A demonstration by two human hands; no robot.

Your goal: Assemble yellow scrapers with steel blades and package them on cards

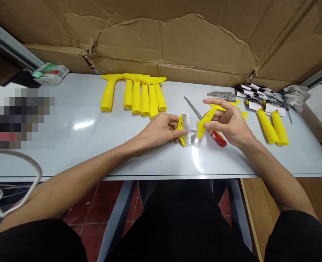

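My left hand (161, 129) grips a yellow scraper handle (181, 123) over the table. Its thumb presses a flat metal blade (187, 140) against the handle's wide end. Just to the right, my right hand (233, 123) pinches a thin yellow plastic cover plate (205, 123) between thumb and fingers, tilted and apart from the blade. Behind that plate a screwdriver with a red handle (218, 139) lies on the table, its middle partly hidden. Most of the scraper handle is covered by my left fingers.
Several yellow handles (136, 96) lie in a row at the back. To the right are metal blades (222, 95), yellow plates (244, 115), two scrapers with covered blades (268, 125) and a grey cloth (296, 97). Cardboard (161, 40) walls the back; a white cable (34, 162) loops at left.
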